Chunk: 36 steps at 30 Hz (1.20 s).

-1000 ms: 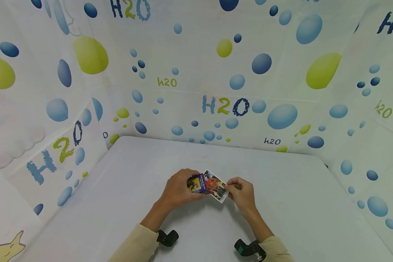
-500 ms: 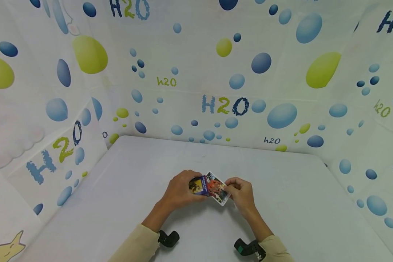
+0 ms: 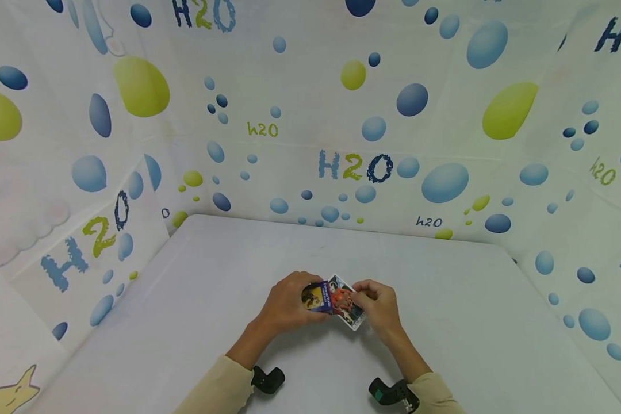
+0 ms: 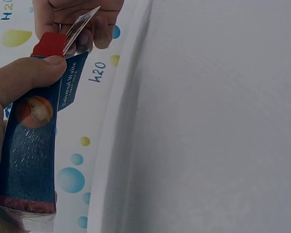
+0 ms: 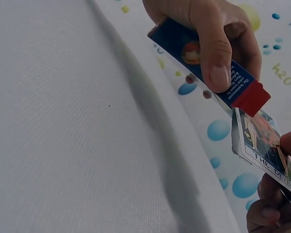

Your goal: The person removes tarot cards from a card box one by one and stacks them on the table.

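My left hand (image 3: 288, 305) grips a blue tarot card box (image 3: 318, 296), thumb along its narrow side. "Universal Waite" shows on the box, and a red flap (image 4: 50, 44) stands out at its end in the left wrist view. My right hand (image 3: 383, 306) pinches a stack of tarot cards (image 3: 344, 302) between thumb and fingers. The top card reads "The Devil" in the right wrist view, where the stack's edge (image 5: 236, 133) shows several cards' thickness. The cards' near end lies right at the box's flap end. Both are held over the table.
A white-covered table (image 3: 212, 253) spreads beneath both hands. Behind and beside it hang white sheets (image 3: 310, 86) printed with blue and green bubbles and "H2O". Black wrist cameras (image 3: 393, 394) sit at both sleeves.
Both hands have come slightly nearer the person; the left hand with the box has also shifted a little right. The right hand still holds the cards beside the box.
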Each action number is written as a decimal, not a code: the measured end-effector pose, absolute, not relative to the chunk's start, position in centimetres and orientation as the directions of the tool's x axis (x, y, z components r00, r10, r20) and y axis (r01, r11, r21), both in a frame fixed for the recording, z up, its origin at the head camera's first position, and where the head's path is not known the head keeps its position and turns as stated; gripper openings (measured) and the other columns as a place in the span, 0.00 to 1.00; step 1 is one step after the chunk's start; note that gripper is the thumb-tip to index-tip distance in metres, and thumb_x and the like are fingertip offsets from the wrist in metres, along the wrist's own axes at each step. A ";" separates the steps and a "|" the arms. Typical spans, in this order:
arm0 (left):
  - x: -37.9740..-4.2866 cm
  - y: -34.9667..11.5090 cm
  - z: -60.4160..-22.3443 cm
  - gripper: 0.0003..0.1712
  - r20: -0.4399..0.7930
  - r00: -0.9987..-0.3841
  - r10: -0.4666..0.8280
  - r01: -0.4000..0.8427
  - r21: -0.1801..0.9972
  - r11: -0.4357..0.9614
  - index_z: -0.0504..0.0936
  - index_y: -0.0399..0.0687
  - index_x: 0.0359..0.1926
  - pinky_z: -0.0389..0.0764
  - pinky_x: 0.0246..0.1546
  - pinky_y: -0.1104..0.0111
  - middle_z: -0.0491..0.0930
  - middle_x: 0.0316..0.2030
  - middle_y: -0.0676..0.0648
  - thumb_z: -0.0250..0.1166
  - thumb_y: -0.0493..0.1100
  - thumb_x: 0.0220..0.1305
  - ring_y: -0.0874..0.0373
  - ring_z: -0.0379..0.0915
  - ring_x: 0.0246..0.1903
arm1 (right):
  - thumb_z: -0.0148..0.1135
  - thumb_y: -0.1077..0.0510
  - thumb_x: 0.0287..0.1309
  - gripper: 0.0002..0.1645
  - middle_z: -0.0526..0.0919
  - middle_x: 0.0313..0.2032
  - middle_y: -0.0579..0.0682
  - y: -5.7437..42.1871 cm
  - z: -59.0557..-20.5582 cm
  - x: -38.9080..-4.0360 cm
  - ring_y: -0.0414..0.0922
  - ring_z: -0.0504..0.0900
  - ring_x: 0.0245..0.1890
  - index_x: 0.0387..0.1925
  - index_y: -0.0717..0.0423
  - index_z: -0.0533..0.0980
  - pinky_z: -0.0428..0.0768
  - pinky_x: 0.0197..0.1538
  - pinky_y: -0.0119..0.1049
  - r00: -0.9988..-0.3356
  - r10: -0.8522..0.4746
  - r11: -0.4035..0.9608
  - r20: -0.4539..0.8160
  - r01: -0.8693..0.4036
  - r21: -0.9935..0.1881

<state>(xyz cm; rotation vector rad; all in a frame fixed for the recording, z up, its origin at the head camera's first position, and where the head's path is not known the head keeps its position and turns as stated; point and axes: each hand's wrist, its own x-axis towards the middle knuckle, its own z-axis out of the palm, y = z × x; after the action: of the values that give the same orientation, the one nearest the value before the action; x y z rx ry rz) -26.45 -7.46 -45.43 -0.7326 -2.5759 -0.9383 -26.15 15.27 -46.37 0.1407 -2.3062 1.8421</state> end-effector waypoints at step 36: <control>-26.7 -7.9 -45.9 0.40 0.432 -0.834 0.342 0.541 0.523 0.659 0.83 0.51 0.56 0.80 0.45 0.63 0.83 0.49 0.53 0.84 0.58 0.40 0.63 0.75 0.44 | 0.65 0.68 0.51 0.04 0.83 0.21 0.50 15.4 -46.3 -26.0 0.41 0.78 0.22 0.32 0.65 0.81 0.75 0.26 0.30 -0.978 0.019 0.264 0.210 -0.198 -0.944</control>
<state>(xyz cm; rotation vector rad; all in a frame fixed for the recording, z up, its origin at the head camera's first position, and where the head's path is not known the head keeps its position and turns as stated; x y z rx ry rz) -26.68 -7.87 -45.85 -0.7057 -2.5813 -0.9536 -26.01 15.42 -46.32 0.1682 -2.3494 1.7960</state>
